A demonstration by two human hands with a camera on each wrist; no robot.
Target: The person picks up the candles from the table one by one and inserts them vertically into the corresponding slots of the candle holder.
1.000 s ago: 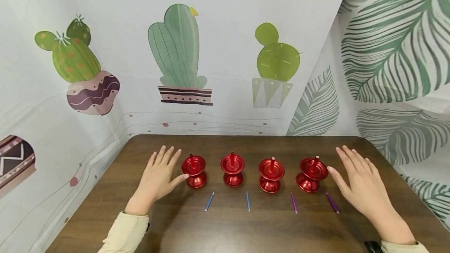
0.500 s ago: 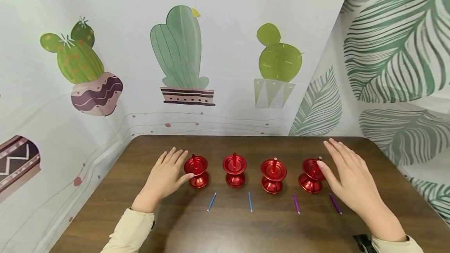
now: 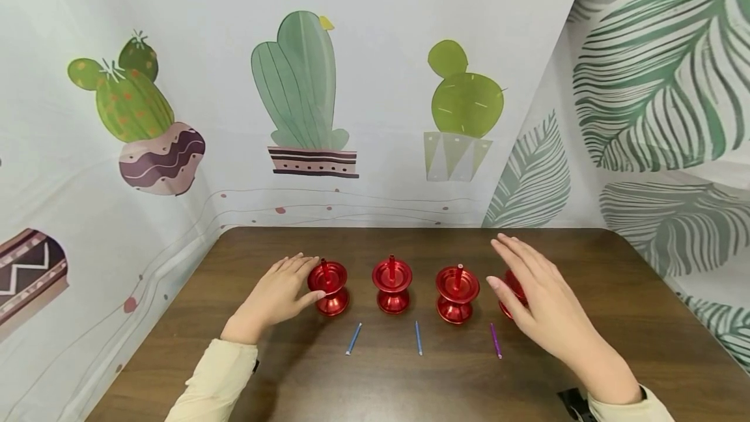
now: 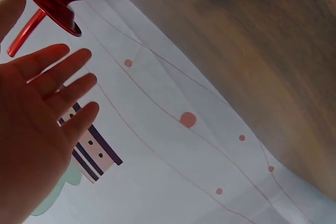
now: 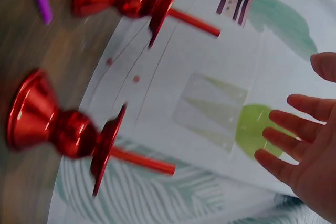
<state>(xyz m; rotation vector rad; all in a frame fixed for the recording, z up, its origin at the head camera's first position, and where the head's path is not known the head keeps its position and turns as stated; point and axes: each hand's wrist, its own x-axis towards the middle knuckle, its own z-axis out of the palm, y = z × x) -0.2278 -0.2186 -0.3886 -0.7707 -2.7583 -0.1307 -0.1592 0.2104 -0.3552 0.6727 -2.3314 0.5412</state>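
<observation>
Several red metal candle holders stand in a row, each with a dish and an upright tube. My left hand [image 3: 272, 298] is beside the leftmost candle holder [image 3: 332, 285], fingers extended. In the left wrist view its thumb [image 4: 9, 11] is close to the dish rim; I cannot tell whether they touch. My right hand [image 3: 553, 308] hovers with fingers spread, hiding most of the rightmost candle holder [image 3: 512, 285]. The right wrist view has that hand apart from both holders there. Two blue candles [image 3: 354, 338] [image 3: 418, 338] and a purple candle [image 3: 496, 341] lie in front of the row.
The middle two candle holders [image 3: 392, 285] [image 3: 457, 295] stand upright between my hands. Everything is on a brown wooden table [image 3: 375, 383]. Behind its far edge hangs a white cloth [image 3: 387, 83] printed with cacti and leaves.
My right hand has moved left across the rightmost candle holder, covering it and the rightmost purple candle. My left hand has shifted slightly right, closer to the leftmost holder.
</observation>
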